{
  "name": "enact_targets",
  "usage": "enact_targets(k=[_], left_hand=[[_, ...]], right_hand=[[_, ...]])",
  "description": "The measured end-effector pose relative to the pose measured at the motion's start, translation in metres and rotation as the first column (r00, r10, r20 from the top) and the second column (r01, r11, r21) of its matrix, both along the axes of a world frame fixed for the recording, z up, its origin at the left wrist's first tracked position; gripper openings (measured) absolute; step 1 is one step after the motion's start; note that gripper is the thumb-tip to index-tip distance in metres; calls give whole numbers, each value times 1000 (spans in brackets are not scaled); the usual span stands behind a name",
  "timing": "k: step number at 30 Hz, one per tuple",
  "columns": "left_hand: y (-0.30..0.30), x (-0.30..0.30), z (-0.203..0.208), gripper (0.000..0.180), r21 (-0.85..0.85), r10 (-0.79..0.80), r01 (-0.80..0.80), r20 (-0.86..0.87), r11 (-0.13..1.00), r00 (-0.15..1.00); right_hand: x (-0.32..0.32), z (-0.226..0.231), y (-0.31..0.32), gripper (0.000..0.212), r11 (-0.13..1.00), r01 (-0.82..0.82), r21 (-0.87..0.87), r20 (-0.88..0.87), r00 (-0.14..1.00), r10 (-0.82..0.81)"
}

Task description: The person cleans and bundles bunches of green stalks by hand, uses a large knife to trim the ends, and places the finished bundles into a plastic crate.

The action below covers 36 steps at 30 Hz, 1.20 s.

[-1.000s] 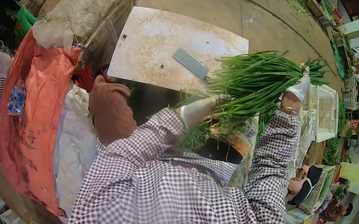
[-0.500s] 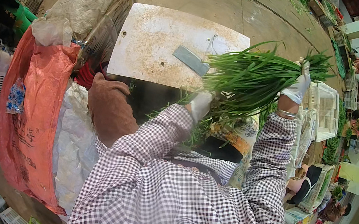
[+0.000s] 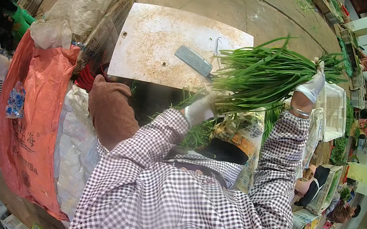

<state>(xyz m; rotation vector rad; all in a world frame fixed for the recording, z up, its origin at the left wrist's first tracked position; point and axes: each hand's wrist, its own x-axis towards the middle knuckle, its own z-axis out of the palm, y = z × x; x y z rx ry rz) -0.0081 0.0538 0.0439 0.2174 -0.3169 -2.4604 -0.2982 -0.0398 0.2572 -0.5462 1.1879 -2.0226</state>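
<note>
A big bunch of garlic chives (image 3: pixel 263 77) lies across the air over the right part of a white board, its long green leaves spread out. My right hand (image 3: pixel 314 83), in a white glove, is closed around the bunch near its right end. At the opposite, lower-left end, my gloved left hand (image 3: pixel 201 110) is closed at the stem ends, its fingertips partly hidden by them. A cleaver (image 3: pixel 193 60) with a broad grey blade rests on the stained board (image 3: pixel 153 35), its handle end partly covered by the leaves.
Left of the board stand a covered crate (image 3: pixel 90 0) and a red woven sack (image 3: pixel 34 122). A brown cloth-covered shape (image 3: pixel 113 109) is by my left arm. Loose greens (image 3: pixel 199 134) lie below my left hand. A white plastic crate (image 3: pixel 333 114) stands at the right.
My right hand has shifted slightly right and down with the bunch. My left hand has moved a little down and left, and the lower stems look straighter.
</note>
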Motion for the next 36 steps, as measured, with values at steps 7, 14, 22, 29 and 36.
enact_targets(k=[7,14,22,29,36], left_hand=[[1,-15,9,41,-10,25,-23,195,1000,980],[13,-20,10,39,21,66,-70,152,997,986],[13,-27,-12,42,-10,92,-91,114,996,989],[9,17,-17,19,-314,14,181,531,932,847],[20,-6,-36,49,-605,204,159,486,780,850]], right_hand=[[23,-1,2,20,1000,19,1,-20,1000,-19],[7,-4,0,21,989,-132,-71,4,991,132],[43,12,5,19,999,-31,-30,-28,999,30],[-31,13,-2,20,885,-400,-238,-35,914,404],[-19,24,1,26,989,-68,-130,27,997,72]])
